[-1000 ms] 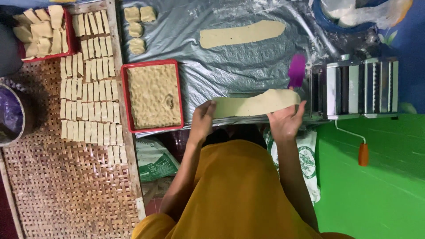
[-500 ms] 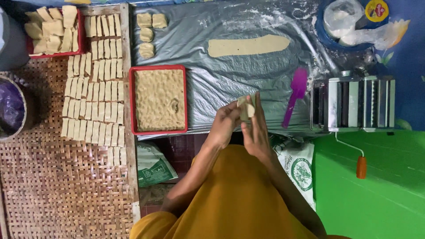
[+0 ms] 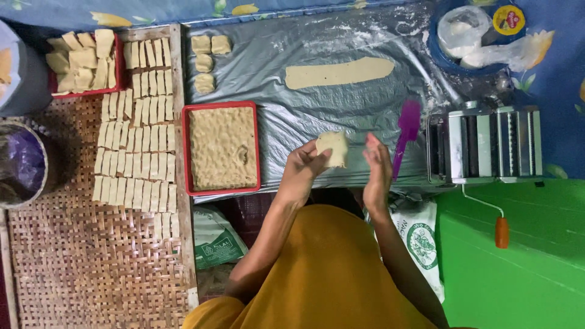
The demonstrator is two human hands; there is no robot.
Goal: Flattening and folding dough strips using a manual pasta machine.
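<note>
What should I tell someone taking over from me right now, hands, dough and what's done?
Left hand: holds a folded dough piece in its grip, above the plastic sheet.
Right hand: open, empty, beside the dough.
Roller machine to the right, purple spatula next to it.
Done: one long rolled strip on the sheet; many cut pieces in rows on the woven mat.
Left: the held piece, four small lumps and the dough in the red tray.

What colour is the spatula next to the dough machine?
The spatula is purple. It shows best in the head view, lying on the grey plastic sheet beside the machine.
</note>
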